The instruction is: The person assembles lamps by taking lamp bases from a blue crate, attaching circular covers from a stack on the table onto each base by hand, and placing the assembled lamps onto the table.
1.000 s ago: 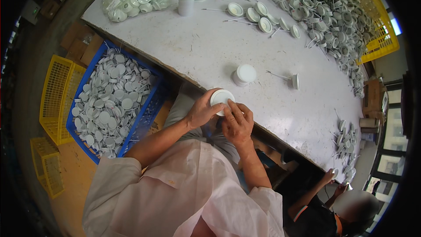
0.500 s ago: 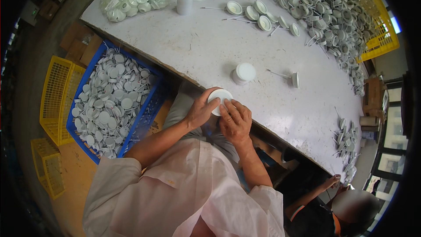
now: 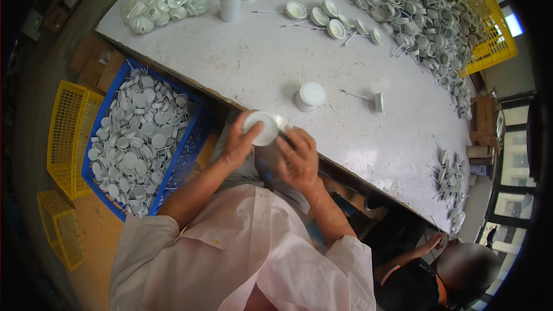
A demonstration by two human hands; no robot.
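Observation:
A white round cap-like piece (image 3: 263,129) is held in my left hand (image 3: 237,145), the thumb lying across its flat face. Just right of it, my right hand (image 3: 300,158) has its fingers apart and slightly bent, a little blurred. It is off the piece, and I make out nothing held in it. Beyond my hands, a white cylinder with a round top (image 3: 311,96) stands on the table. To its right, a round white fitting (image 3: 378,102) rests on its edge with a thin wire pointing left.
Several wired white fittings (image 3: 336,29) lie at the back, beside a large heap (image 3: 420,17) and a yellow crate (image 3: 495,52). A clear bag (image 3: 173,3) and another white cylinder (image 3: 230,4) stand far left. A blue crate (image 3: 187,150) of white discs sits left; a co-worker (image 3: 415,282) sits lower right.
My right hand has come away from the white round piece. My left hand has carried the piece slightly left. The whole scene has shifted a little left in the view.

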